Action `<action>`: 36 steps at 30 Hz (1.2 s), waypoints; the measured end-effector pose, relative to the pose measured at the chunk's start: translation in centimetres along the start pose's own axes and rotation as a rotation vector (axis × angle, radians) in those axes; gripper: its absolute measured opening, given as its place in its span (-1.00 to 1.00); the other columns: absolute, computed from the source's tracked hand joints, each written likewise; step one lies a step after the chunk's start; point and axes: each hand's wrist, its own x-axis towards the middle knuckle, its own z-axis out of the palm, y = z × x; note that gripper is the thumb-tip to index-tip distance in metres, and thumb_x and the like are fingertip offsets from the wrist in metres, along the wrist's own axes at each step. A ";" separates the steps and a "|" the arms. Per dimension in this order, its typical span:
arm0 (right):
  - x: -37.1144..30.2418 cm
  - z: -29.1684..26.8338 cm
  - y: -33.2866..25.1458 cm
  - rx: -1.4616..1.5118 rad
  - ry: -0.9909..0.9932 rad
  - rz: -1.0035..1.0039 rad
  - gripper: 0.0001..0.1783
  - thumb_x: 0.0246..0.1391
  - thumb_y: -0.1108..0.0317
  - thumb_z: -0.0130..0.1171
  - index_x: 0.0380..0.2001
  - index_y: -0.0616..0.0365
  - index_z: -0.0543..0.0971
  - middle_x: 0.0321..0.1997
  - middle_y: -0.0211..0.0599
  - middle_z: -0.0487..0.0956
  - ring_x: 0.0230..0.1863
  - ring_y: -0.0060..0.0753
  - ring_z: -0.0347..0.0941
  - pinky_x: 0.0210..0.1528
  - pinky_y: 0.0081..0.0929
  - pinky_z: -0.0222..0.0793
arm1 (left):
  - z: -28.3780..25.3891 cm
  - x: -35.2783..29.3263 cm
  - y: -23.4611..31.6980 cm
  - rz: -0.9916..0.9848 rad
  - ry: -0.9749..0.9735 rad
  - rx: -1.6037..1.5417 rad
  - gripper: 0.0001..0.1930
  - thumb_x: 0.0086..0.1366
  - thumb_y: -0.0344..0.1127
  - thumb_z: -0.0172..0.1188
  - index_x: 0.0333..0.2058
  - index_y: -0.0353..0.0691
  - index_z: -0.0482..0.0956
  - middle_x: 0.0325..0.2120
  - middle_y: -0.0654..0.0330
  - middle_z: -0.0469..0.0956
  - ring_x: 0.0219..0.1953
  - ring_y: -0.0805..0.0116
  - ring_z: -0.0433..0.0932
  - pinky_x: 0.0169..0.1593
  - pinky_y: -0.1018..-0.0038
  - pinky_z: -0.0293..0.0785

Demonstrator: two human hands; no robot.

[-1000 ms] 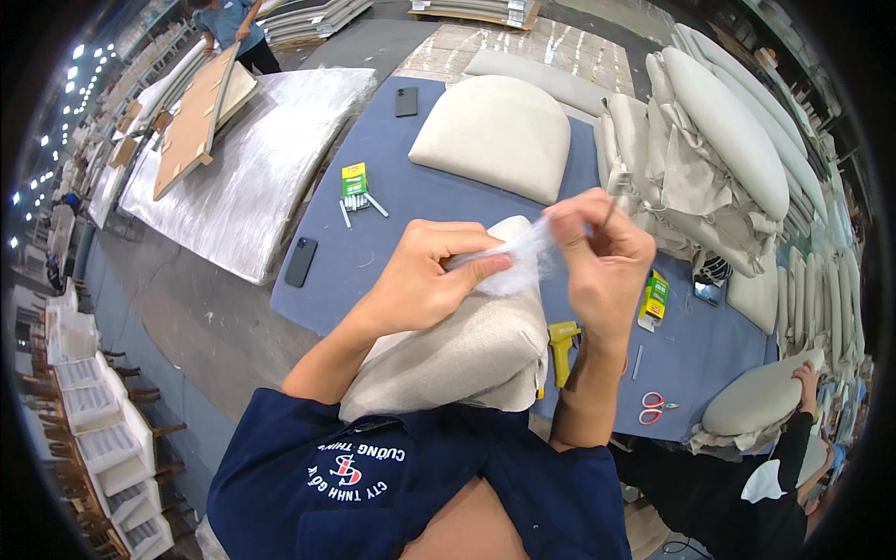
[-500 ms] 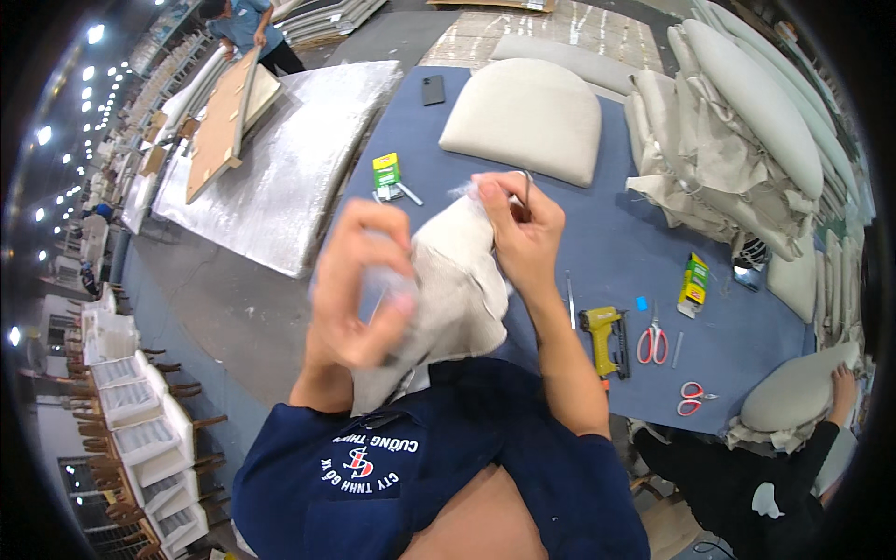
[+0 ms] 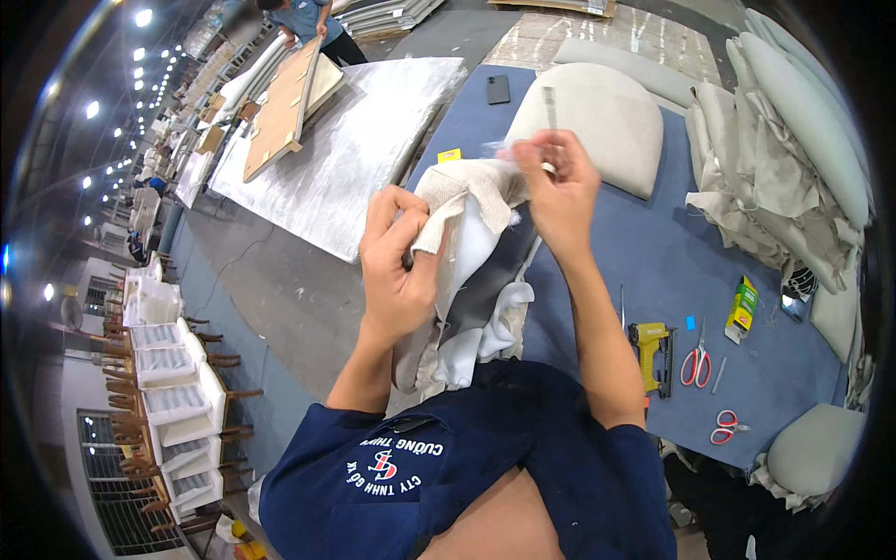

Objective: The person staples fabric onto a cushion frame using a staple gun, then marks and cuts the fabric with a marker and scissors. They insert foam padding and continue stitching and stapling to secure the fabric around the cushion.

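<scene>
A beige fabric-covered piece (image 3: 457,194) is held up in front of my chest, its edge folded back to show white padding (image 3: 479,238). My left hand (image 3: 397,266) is closed on the folded fabric edge, fingers curled over it. At the piece's far end my right hand (image 3: 563,187) is closed around a thin grey blade-like tool (image 3: 550,108) pointing up and away; its exact kind is blurred. Wispy white fibres lie beside the right fingertips. Behind that hand, a rounded beige padded panel (image 3: 616,121) rests on the blue-covered table (image 3: 625,238).
At right on the table are a yellow staple gun (image 3: 651,357), red-handled snips (image 3: 695,362), smaller red-handled scissors (image 3: 727,427) and a green-yellow box (image 3: 741,310). Covered panels (image 3: 770,154) are stacked far right. A dark phone (image 3: 498,90) lies far; a person (image 3: 313,23) handles a wooden panel (image 3: 283,112).
My left hand, raised and blurred before, now grips the fabric edge. The piece has turned and its padding shows. The tool in my right hand now points upward. The whole view has shifted.
</scene>
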 end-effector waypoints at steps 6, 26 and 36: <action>-4.5 -1.6 -3.3 0.139 -0.083 -0.277 -0.87 0.12 0.46 0.46 -0.30 0.12 0.66 -0.23 -0.46 0.54 -0.41 -0.79 0.29 -0.46 -0.77 0.18 | 0.5 -0.3 -1.2 -0.015 0.043 -0.035 -0.90 0.32 -0.53 0.20 -0.35 -0.42 0.46 -0.26 0.15 0.34 -0.21 0.34 0.32 -0.10 0.49 0.24; -9.6 -5.2 -8.3 -0.449 -0.445 0.004 -0.82 0.39 0.43 0.11 -0.06 0.31 0.57 -0.35 -0.05 0.62 -0.41 -0.09 0.57 -0.32 -0.38 0.47 | 0.8 -0.5 -0.8 0.031 0.053 0.115 -0.80 0.06 -0.47 0.35 -0.45 -0.29 0.45 -0.28 -0.01 0.37 -0.21 0.05 0.32 -0.12 0.26 0.28; -9.2 -4.6 -8.6 -0.640 -0.350 -0.166 -0.84 0.32 0.38 0.17 -0.21 0.25 0.63 -0.42 -0.11 0.63 -0.43 0.05 0.58 -0.40 -0.22 0.49 | 1.5 -0.5 -0.4 0.043 0.052 0.101 -0.80 0.07 -0.48 0.35 -0.44 -0.29 0.44 -0.26 0.00 0.37 -0.19 0.10 0.34 -0.09 0.31 0.29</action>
